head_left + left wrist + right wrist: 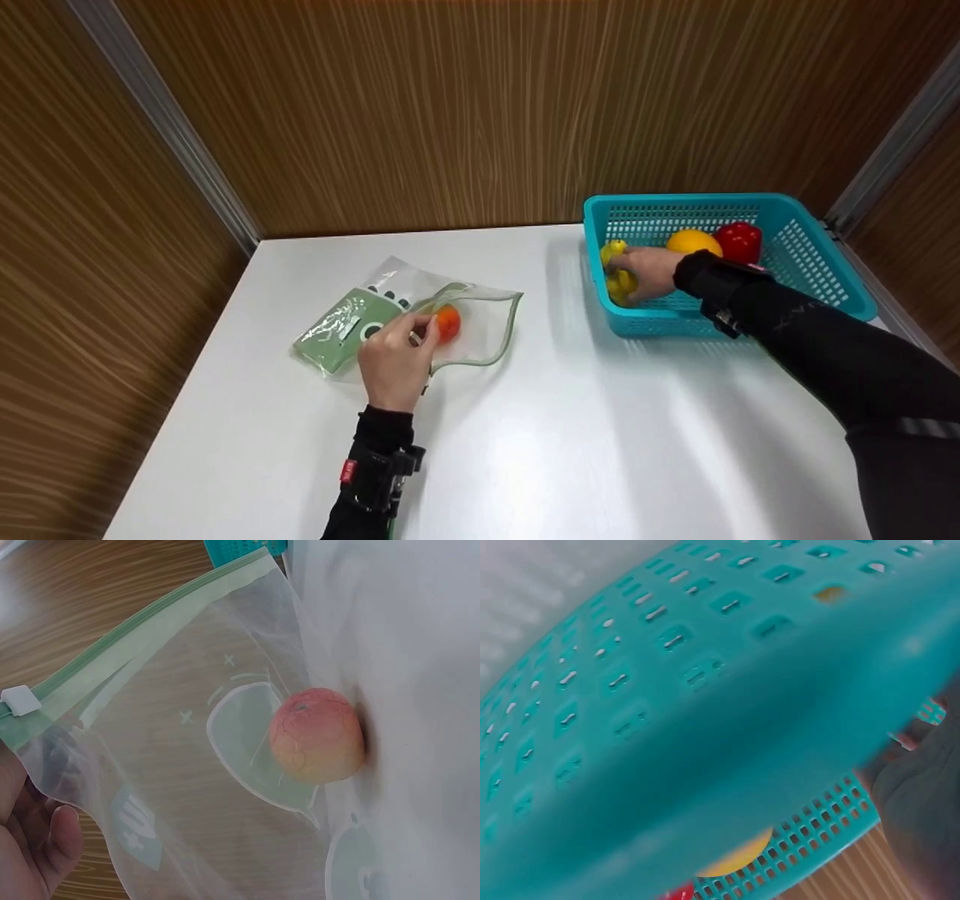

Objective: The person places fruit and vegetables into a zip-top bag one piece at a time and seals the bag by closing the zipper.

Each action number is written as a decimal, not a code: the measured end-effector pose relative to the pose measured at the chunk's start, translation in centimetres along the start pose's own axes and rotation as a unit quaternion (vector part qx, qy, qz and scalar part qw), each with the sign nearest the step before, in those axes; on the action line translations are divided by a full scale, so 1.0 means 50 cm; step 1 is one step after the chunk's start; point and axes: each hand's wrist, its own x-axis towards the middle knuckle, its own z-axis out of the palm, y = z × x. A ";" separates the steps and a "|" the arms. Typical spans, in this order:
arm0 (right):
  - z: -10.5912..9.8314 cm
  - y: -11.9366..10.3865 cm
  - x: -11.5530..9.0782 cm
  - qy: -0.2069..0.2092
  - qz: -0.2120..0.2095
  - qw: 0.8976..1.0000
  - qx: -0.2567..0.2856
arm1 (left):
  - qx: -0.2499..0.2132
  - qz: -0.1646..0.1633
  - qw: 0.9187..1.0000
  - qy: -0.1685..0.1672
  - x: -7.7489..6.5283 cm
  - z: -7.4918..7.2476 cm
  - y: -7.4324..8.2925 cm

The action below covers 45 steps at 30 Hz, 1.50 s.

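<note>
My left hand (397, 352) pinches the edge of a clear zip bag (172, 735) near its open mouth, holding that side up off the white table. In the left wrist view the green zip strip has a white slider (21, 700) beside the hand. A red-and-yellow peach (318, 736) lies inside the bag, low against the table side. Over at the turquoise basket (622, 324), my right hand (652, 271) reaches in at the left end, its fingers curled round a yellow fruit (621, 288) that they partly cover. The basket wall hides the fingertips in the right wrist view.
Inside the basket, an orange-yellow round fruit (691, 241) and a red fruit (739, 241) lie right of the hand. The bag's green printed part (341, 337) is flat on the white table (510, 442). Wood-grain panels (420, 120) enclose the back and sides.
</note>
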 end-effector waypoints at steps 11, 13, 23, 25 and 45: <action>0.009 0.007 0.011 -0.027 -0.002 0.999 -0.022 | 0.009 -0.004 1.000 -0.005 0.000 0.002 0.003; 0.010 0.007 0.015 -0.031 0.000 0.999 -0.025 | 0.011 -0.003 1.000 -0.004 0.000 0.001 0.002; 0.014 0.000 0.033 -0.043 0.010 0.999 -0.017 | 0.010 -0.006 1.000 -0.004 -0.002 0.001 -0.002; 0.015 0.000 0.033 -0.041 0.009 0.999 -0.013 | 0.010 -0.006 1.000 -0.004 -0.002 0.002 -0.003; -0.002 -0.001 -0.011 0.053 0.048 0.996 0.054 | 0.004 -0.009 1.000 -0.003 0.000 0.001 0.000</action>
